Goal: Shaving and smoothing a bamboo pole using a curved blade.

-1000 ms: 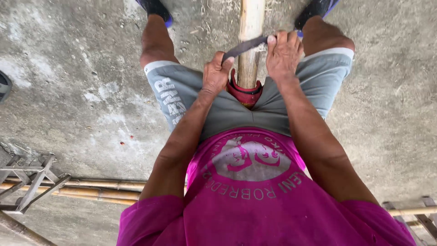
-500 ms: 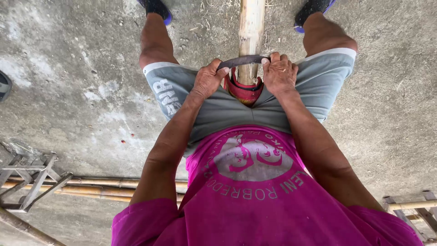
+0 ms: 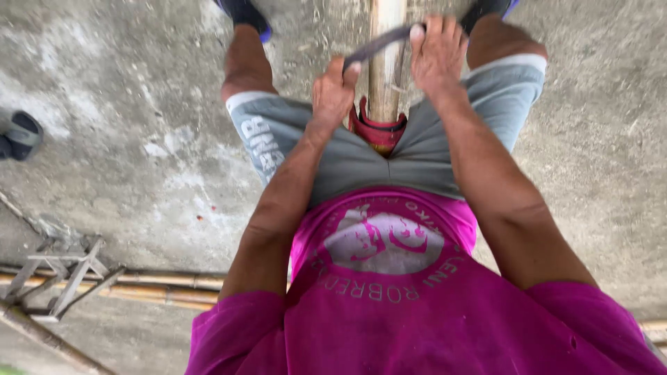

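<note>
The left hand (image 3: 333,94) is curled shut around one end of a thin dark curved blade (image 3: 379,45), its thumb pressing the near end of the strip. The right hand (image 3: 438,59) is closed on the other end, fingers folded over it and the fingertips (image 3: 417,31) bearing down where the strip meets the pole. Between the two hands the blade lies slantwise across a pale bamboo pole (image 3: 385,62), touching its upper face, higher on the right hand's side and lower on the left's (the picture is a little blurred, so the blade's edge cannot be made out).

The pole runs straight away from the person, passing between both hands and both knees. Just below the left hand, toward the body, its near end sits in a red pad (image 3: 376,132) at the lap, against grey shorts (image 3: 347,156). Beyond the hands, on either side of the pole, are two dark shoes (image 3: 243,14) on rough concrete floor (image 3: 125,125).

Well to the left of the left hand a dark sandal (image 3: 21,135) lies on the floor. Nearer the body and far below that hand, more bamboo poles (image 3: 153,285) lie flat beside a small grey wooden frame (image 3: 59,278). A magenta shirt (image 3: 389,305) fills the near edge of the view.
</note>
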